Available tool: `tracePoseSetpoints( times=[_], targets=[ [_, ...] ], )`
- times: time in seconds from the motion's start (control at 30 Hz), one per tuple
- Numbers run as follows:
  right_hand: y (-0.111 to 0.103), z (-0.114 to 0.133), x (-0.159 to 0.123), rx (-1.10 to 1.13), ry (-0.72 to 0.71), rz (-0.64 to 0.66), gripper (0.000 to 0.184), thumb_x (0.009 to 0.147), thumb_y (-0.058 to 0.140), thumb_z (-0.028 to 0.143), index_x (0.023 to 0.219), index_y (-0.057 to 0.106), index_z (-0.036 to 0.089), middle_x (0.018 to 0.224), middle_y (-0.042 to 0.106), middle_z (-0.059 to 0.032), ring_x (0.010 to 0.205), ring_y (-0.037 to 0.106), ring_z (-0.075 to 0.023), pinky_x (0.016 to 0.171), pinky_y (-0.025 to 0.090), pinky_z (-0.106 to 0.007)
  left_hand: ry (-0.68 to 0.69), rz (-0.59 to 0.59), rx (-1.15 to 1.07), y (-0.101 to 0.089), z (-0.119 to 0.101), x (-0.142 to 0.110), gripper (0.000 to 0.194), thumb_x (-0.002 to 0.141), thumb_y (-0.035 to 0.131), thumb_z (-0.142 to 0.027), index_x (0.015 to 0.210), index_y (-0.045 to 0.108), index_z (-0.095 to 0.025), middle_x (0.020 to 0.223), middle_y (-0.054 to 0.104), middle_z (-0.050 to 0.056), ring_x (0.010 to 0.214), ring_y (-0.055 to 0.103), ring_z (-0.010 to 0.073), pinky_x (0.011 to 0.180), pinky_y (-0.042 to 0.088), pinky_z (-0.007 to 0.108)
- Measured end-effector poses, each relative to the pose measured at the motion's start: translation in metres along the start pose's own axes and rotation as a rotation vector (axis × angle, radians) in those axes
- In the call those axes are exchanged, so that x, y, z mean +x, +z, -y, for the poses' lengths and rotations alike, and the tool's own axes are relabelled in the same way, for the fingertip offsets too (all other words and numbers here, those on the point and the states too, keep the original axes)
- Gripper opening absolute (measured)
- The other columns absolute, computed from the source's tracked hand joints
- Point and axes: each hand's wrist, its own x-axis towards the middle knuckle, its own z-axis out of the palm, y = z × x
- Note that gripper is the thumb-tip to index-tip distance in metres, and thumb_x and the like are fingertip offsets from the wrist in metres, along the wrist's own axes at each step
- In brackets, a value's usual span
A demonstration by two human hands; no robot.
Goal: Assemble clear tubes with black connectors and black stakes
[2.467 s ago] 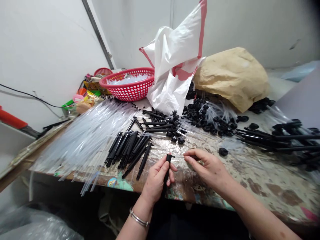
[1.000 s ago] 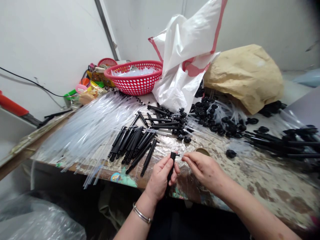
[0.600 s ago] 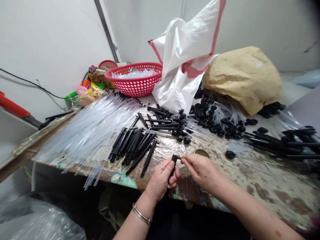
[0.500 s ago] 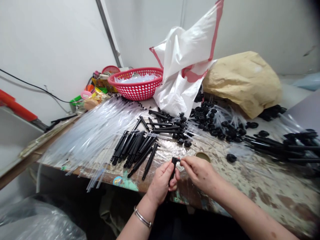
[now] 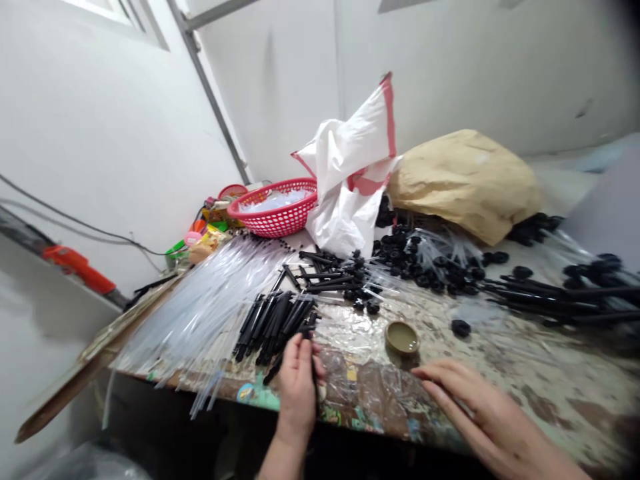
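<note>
Black tube (image 5: 307,331) in left hand (image 5: 297,375)

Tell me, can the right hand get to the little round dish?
Probably yes: the right hand hangs just on the near side of the little round dish, fingertips towards it, and nothing seems to stand between them.
</note>
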Motion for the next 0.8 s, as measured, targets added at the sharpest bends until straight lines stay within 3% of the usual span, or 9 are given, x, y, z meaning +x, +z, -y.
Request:
tracePoseSetpoints(
  times=[0.13,0.2,0.27,0.33,0.43,0.53,0.67,0.8],
  targets=[
    [-0.006,-0.008,-0.02,0.058,0.101,0.043,0.02,0.09,0.042,0.027,0.094,0.061,0.027,0.091,0.066,-0.0043,0.084,0.064,-0.0176,0.074,0.054,-0.027,0.171,-0.168,0.236,-0.032,-0.028,0.047,0.037,0.076,0.056,-0.051,0.094,0.057,-0.018,0.07,0.055,-0.003,0.055,0.051,0.0099,0.049,0.043,0.021],
    [-0.007,-0.014,-0.026,0.075,0.144,0.036,0.021,0.091,0.04,0.027,0.092,0.061,0.025,0.089,0.066,-0.0043,0.084,0.063,-0.0172,0.073,0.053,-0.028,0.239,-0.211,0.449,-0.046,-0.04,0.074,0.041,0.078,0.05,-0.051,0.097,0.06,-0.016,0.077,0.061,0.002,0.071,0.059,0.0177,0.066,0.05,0.031],
    [-0.01,-0.02,-0.029,0.072,0.174,0.017,0.022,0.091,0.039,0.027,0.09,0.061,0.024,0.088,0.066,-0.0044,0.083,0.063,-0.017,0.074,0.052,-0.029,0.354,-0.283,0.793,-0.053,-0.05,0.096,0.043,0.079,0.046,-0.047,0.1,0.061,-0.013,0.092,0.064,0.009,0.092,0.058,0.0275,0.084,0.046,0.042],
    [-0.015,-0.028,-0.029,0.049,0.198,-0.008,0.023,0.091,0.038,0.028,0.089,0.061,0.023,0.088,0.065,-0.0047,0.082,0.062,-0.017,0.074,0.051,-0.03,0.391,-0.331,0.867,-0.052,-0.056,0.104,0.05,0.077,0.048,-0.043,0.11,0.057,-0.006,0.107,0.06,0.017,0.109,0.05,0.0342,0.096,0.036,0.049],
    [-0.022,-0.05,-0.022,-0.006,0.242,-0.077,0.025,0.091,0.038,0.028,0.09,0.062,0.021,0.089,0.065,-0.0062,0.083,0.062,-0.0179,0.075,0.05,-0.032,0.532,-0.422,0.9,-0.035,-0.053,0.092,0.054,0.079,0.046,-0.042,0.119,0.053,-0.007,0.111,0.057,0.017,0.111,0.048,0.0324,0.096,0.038,0.046],
    [-0.024,-0.082,-0.005,-0.106,0.281,-0.166,0.026,0.089,0.038,0.026,0.096,0.062,0.017,0.095,0.063,-0.0108,0.089,0.06,-0.0214,0.081,0.049,-0.038,0.625,-0.419,0.825,-0.006,-0.034,0.059,0.044,0.082,0.047,-0.04,0.117,0.055,-0.014,0.105,0.058,0.012,0.101,0.053,0.0272,0.094,0.04,0.043],
    [-0.013,-0.115,0.019,-0.198,0.302,-0.212,0.03,0.08,0.046,0.019,0.105,0.061,0.01,0.104,0.059,-0.0172,0.099,0.054,-0.0266,0.088,0.043,-0.044,0.509,-0.15,0.634,0.032,0.004,0.011,0.036,0.084,0.05,-0.036,0.114,0.055,-0.018,0.107,0.058,0.011,0.099,0.055,0.0253,0.09,0.042,0.04],
    [-0.006,-0.126,0.031,-0.171,0.324,-0.193,0.026,0.075,0.048,0.013,0.095,0.064,0.014,0.094,0.063,-0.0126,0.091,0.056,-0.0239,0.084,0.045,-0.04,0.311,0.083,0.443,0.051,0.032,-0.017,0.03,0.082,0.055,-0.036,0.108,0.059,-0.022,0.1,0.061,0.01,0.08,0.06,0.0228,0.073,0.049,0.036]
  ],
)
